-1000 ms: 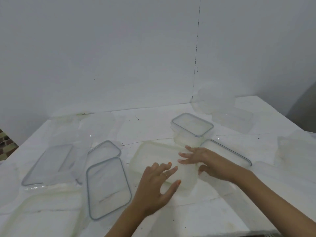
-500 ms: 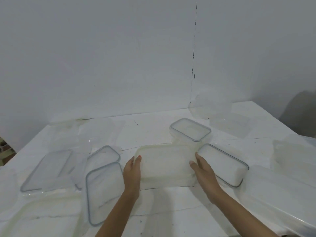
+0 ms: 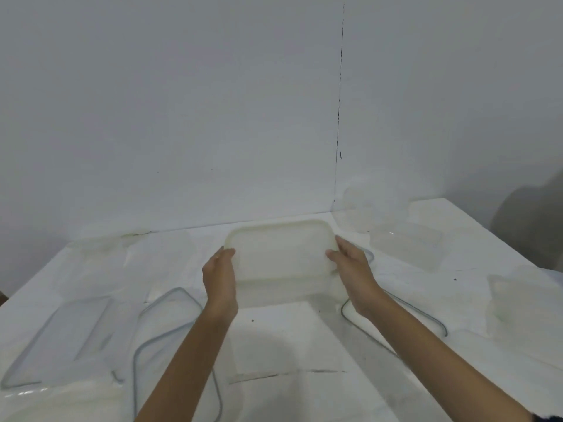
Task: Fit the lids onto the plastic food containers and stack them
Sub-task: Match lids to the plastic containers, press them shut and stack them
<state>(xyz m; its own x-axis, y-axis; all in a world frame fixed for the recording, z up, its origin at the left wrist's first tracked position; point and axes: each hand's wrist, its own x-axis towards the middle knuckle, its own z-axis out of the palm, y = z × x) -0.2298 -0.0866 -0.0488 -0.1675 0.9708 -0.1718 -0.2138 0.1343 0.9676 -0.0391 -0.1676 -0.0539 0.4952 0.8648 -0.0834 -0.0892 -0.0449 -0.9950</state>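
A large translucent rectangular container [image 3: 281, 257] is lifted off the white table [image 3: 283, 339] in front of me. My left hand [image 3: 220, 280] grips its left side and my right hand [image 3: 353, 269] grips its right side, thumbs over the rim. Several clear lids with grey seals lie flat on the left, among them a lid [image 3: 58, 339] and a lid [image 3: 170, 318]. A lidded container [image 3: 396, 312] with a grey seal sits behind my right forearm, mostly hidden.
Clear containers stand at the back right [image 3: 408, 245] and at the right edge [image 3: 524, 303]. Another translucent container [image 3: 61, 403] sits at the bottom left corner. A grey wall [image 3: 213, 117] closes off the table at the back.
Both hands closed on the large container's sides and raised it off the table, up and away from me. The view tilted, so the small lidded container behind it is hidden.
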